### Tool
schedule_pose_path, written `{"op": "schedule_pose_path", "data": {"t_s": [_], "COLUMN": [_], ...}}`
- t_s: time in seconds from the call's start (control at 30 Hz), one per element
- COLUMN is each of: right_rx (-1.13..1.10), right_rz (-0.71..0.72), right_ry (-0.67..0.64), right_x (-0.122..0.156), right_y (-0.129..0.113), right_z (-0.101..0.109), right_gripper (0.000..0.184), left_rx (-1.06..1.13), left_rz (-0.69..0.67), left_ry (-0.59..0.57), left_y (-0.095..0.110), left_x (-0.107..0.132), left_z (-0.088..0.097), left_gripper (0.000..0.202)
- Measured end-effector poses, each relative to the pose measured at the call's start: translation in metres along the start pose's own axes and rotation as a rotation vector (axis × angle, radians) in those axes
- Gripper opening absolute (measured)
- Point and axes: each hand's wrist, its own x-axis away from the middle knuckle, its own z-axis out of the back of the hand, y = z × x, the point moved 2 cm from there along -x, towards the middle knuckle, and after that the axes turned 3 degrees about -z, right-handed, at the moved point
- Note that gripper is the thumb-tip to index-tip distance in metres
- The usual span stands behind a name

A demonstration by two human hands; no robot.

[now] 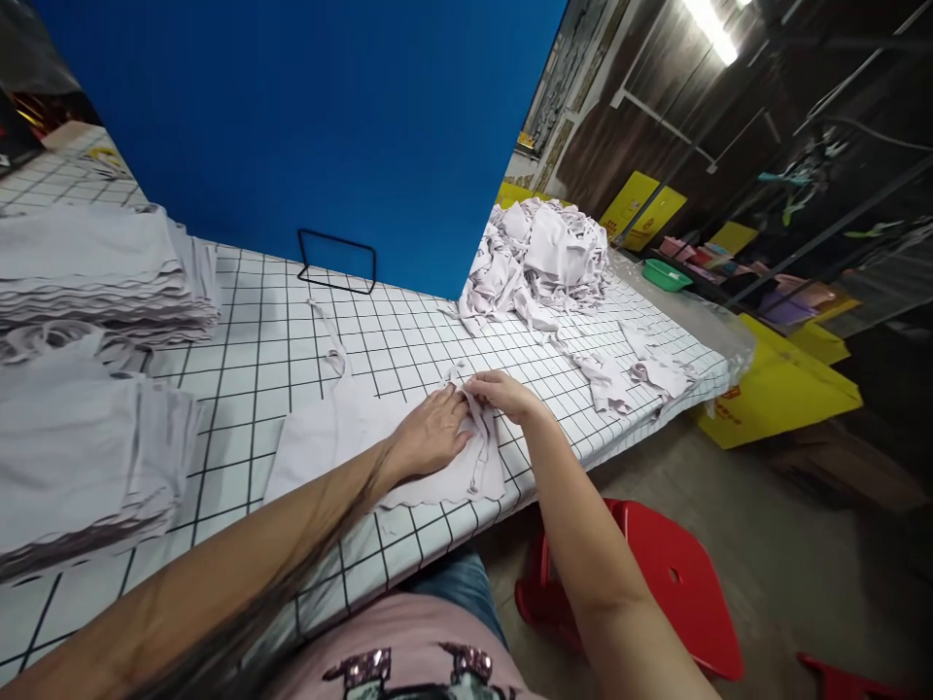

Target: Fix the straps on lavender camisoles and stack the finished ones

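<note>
Grid-lined tabletop (255, 335) beside red stool (681, 588), left hand (435, 433) flat-fingered on pale cloth (430, 488), right hand (502, 392) in a pinch on it

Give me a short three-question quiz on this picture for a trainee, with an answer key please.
1. Which of the person's hands lies spread on the white cloth at the table's near edge?
2. True or false: the red stool is beside the table.
3. Where are the cloth stacks? A: person's right. B: person's left. C: under the table.

Key: 1. The left hand. 2. True. 3. B.
</note>
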Motion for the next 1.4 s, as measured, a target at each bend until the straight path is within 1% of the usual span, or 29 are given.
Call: {"op": "schedule_pose_path", "data": {"t_s": [0.2,0.3,0.4,0.47,0.6,0.67,0.73,0.8,0.9,0.97,1.07,1.1,1.17,1.27,1.33,1.4], "right_rx": [-0.137,-0.149,-0.128,-0.117,-0.1,-0.098,-0.129,-0.21,-0.383,-0.49,-0.591,-0.604,-0.595,-0.535,-0.51,-0.492], "right_rz": [-0.005,0.022,0.046,0.043,-0.017,-0.04,-0.027,0.01,0.068,0.108,0.159,0.171,0.199,0.253,0.293,0.32], "right_ry": [-0.006,-0.002,-0.037,-0.061,-0.119,-0.127,-0.113,-0.078,-0.008,0.032,0.075,0.089,0.121,0.157,0.156,0.146], "right_x": [0.021,0.034,0.062,0.086,0.13,0.142,0.146,0.141,0.122,0.103,0.07,0.059,0.038,0.012,0.0,-0.007], "right_y": [0.008,0.013,0.018,0.024,0.039,0.045,0.048,0.048,0.043,0.035,0.02,0.015,0.006,-0.003,-0.005,-0.003], "right_z": [0.006,0.008,0.014,0.02,0.033,0.036,0.037,0.035,0.029,0.023,0.014,0.01,0.003,-0.011,-0.019,-0.026], "right_gripper": [0.028,0.03,0.044,0.048,0.036,0.03,0.028,0.028,0.027,0.027,0.029,0.029,0.032,0.034,0.034,0.033], "left_rx": [-0.006,-0.021,-0.032,-0.035,-0.019,-0.007,0.007,0.019,0.034,0.065,0.222,0.304,0.478,0.685,0.763,0.788], "left_rz": [-0.002,-0.02,-0.021,-0.008,0.008,0.013,0.022,0.029,0.024,0.008,0.005,0.027,0.115,0.274,0.34,0.366], "left_ry": [-0.015,-0.011,-0.008,-0.013,-0.042,-0.067,-0.095,-0.112,-0.092,-0.026,0.147,0.199,0.271,0.346,0.382,0.396], "left_y": [0.0,0.0,0.0,-0.001,-0.001,-0.001,-0.001,-0.002,-0.002,0.0,0.005,0.006,0.008,0.003,-0.003,-0.011], "left_x": [0.0,0.0,0.0,0.0,-0.001,-0.002,-0.003,-0.003,-0.003,-0.003,-0.005,-0.006,-0.007,-0.009,-0.01,-0.011], "left_z": [-0.001,-0.001,-0.002,-0.004,-0.004,-0.003,-0.001,-0.001,0.002,0.008,0.024,0.03,0.04,0.047,0.048,0.048], "left_gripper": [0.053,0.051,0.052,0.052,0.055,0.055,0.055,0.055,0.053,0.052,0.044,0.039,0.031,0.021,0.019,0.021]}}
